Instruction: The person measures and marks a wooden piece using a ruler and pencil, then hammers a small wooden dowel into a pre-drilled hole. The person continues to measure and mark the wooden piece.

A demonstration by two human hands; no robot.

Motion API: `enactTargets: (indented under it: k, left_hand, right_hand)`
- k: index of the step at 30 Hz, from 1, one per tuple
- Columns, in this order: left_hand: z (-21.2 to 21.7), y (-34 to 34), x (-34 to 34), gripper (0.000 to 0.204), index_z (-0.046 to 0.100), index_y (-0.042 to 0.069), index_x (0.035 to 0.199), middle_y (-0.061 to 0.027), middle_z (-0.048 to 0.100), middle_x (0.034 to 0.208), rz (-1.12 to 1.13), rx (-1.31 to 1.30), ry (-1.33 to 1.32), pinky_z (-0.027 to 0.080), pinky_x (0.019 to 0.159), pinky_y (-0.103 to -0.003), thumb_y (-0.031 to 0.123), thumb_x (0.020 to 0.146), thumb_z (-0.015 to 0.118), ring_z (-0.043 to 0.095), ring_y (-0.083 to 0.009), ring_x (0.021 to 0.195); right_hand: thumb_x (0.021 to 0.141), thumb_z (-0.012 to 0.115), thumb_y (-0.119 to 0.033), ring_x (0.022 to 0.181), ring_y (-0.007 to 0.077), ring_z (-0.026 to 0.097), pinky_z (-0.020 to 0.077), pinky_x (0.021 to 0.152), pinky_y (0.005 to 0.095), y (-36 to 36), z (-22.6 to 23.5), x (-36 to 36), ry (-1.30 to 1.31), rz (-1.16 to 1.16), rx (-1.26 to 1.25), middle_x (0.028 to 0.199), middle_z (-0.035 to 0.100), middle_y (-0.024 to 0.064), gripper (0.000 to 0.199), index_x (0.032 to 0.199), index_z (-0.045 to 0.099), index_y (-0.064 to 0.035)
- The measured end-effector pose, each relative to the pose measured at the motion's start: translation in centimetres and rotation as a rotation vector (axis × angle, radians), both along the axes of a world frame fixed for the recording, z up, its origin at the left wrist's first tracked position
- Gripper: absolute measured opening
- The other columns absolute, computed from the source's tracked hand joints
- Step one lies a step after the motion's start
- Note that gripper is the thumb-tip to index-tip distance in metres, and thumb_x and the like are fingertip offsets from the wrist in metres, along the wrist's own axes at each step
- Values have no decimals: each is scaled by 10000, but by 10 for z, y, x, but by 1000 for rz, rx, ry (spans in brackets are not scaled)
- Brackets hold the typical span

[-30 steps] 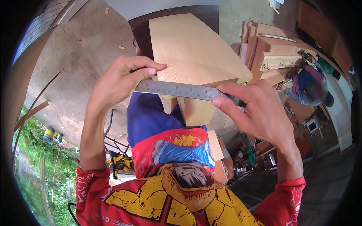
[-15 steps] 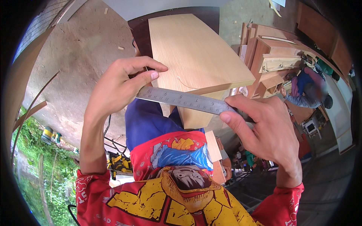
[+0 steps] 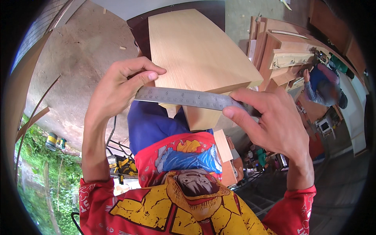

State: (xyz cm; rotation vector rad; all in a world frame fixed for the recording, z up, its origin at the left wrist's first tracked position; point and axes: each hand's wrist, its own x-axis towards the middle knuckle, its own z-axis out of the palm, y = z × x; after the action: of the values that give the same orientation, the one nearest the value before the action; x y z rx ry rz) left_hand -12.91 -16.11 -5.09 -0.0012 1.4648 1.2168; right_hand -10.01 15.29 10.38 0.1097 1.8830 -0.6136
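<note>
A steel ruler (image 3: 184, 98) spans my two hands, in front of the near edge of a light wood-grain box-like piece (image 3: 199, 51). My right hand (image 3: 274, 121) pinches its right end between thumb and bent fingers. At the other end, the ruler runs into the palm of my left hand (image 3: 117, 88), whose curled fingers hold it; the exact grip there is hidden. My left thumb and index finger reach toward the near left corner of the wooden piece. Below the ruler, part of the piece's lower front shows.
Under the wooden piece is a dark board (image 3: 213, 11). A person (image 3: 325, 84) works at the right among brown wooden cabinets (image 3: 290, 39). A yellow-and-black power tool (image 3: 126, 166) lies low on the left, near my side. Greenery (image 3: 66, 184) borders the concrete floor (image 3: 78, 66).
The ruler and both hands have shifted slightly left, and the ruler now lies a little more level. The wooden piece appears slightly higher and farther left in view.
</note>
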Motion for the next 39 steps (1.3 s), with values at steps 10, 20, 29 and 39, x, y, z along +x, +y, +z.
enactTargets:
  k: [10,20,29,39]
  left_hand:
    - [-5,17,-12,208,814,9,1162,-64,708,1010,-99,-40,256,525,890,-364,185,1076,745,662,-210,972]
    - [56,58,21,431,750,30,1047,-96,662,1066,-177,80,996,532,798,-457,150,713,995,642,-325,954]
    - [38,62,42,484,829,23,1127,-105,734,1013,-58,122,1200,649,899,-466,-31,673,988,743,-319,924]
    - [31,67,55,506,825,-24,1161,-112,718,1024,23,130,1237,622,826,-402,-41,677,971,713,-305,962]
  right_hand:
    - [1104,702,-449,664,442,698,548,635,522,0,-8,13,160,-74,4,671,669,180,399,1070,829,-73]
    - [1090,749,-376,663,429,696,532,622,468,16,20,11,110,-68,59,768,721,175,346,1153,814,-41]
    - [1074,749,-459,699,419,725,527,630,496,30,16,14,153,32,118,762,743,152,389,1163,820,-88]
    - [1069,760,-499,546,402,636,478,546,468,32,26,14,148,29,185,626,642,156,392,1080,849,-118]
